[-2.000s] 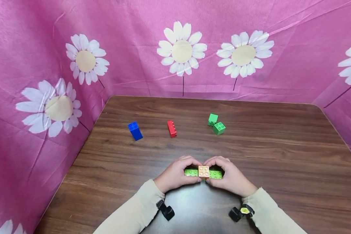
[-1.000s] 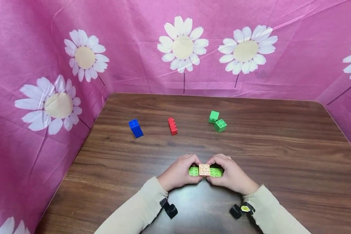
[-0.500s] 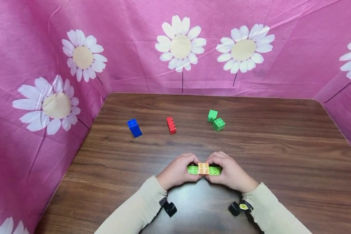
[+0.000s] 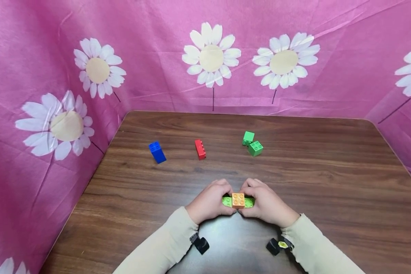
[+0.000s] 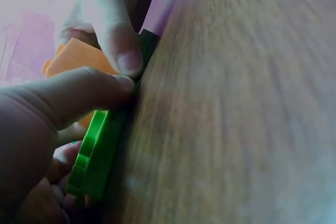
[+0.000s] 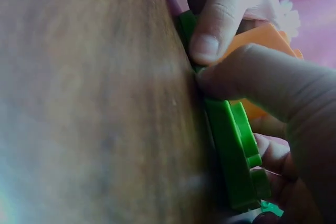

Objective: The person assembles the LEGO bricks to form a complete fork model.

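An orange brick (image 4: 238, 200) with studs on top sits on a low light green brick (image 4: 227, 201) that shows on both sides of it. My left hand (image 4: 210, 201) pinches the left part of the green brick, thumb on the near side and fingers on the far side. Mirroring it, my right hand (image 4: 270, 203) grips the right part. Both thumbs meet low at the middle, below the orange brick in the left wrist view, against the green brick (image 5: 102, 161) close to the tabletop. The orange brick (image 6: 262, 40) rises behind the thumbs in the right wrist view.
Farther back on the wooden table (image 4: 311, 163) lie a blue brick (image 4: 157, 152), a red brick (image 4: 200, 149) on its side, and two green bricks, one upright (image 4: 255, 148) and one tipped (image 4: 248, 137). A pink flowered cloth (image 4: 157, 57) hangs behind the table.
Both hands have drawn in slightly toward the orange brick, so less of the light green shows beside it. The bricks at the back keep their places.
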Motion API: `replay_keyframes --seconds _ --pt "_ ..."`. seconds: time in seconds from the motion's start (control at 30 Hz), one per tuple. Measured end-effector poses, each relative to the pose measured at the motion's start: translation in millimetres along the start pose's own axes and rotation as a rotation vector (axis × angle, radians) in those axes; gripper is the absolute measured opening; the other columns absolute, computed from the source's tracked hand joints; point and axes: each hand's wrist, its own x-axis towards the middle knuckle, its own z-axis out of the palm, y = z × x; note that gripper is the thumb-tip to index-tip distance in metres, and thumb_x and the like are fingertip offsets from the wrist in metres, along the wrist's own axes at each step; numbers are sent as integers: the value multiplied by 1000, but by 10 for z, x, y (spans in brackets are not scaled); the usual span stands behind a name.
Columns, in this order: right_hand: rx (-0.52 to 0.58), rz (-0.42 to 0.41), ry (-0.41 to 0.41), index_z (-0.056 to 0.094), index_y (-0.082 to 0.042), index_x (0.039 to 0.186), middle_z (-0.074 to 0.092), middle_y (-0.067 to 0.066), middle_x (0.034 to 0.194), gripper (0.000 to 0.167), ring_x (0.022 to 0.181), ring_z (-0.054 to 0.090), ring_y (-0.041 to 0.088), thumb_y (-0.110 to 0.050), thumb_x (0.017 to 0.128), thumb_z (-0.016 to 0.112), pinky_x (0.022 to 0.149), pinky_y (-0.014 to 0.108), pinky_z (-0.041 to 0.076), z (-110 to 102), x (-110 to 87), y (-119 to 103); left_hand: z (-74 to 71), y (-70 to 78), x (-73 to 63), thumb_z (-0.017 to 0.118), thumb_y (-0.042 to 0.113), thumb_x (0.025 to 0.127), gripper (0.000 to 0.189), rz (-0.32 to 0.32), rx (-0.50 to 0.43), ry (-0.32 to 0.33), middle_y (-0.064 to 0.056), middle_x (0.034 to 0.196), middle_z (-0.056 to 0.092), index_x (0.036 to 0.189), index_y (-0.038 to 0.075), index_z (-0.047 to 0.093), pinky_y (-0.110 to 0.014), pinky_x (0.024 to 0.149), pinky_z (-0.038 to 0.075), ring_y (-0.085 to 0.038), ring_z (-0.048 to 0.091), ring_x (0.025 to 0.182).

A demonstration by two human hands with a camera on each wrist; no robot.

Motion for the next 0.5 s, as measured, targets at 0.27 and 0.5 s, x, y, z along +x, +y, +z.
replay_keyframes --seconds 0.27,0.5 --pt "22 32 -23 69 -30 88 55 -20 95 26 88 51 6 -24 72 88 73 28 42 14 -28 18 8 -20 11 88 28 74 29 -25 5 -39 9 92 56 86 19 63 -19 78 41 -6 49 88" --pt "85 52 33 70 -28 91 56 -19 97 28 87 53 5 -25 73 90 73 25 44 32 -29 93 14 -82 19 88 29 78 30 -7 -34 3 7 100 60 97 16 69 -21 83 44 -7 53 93"
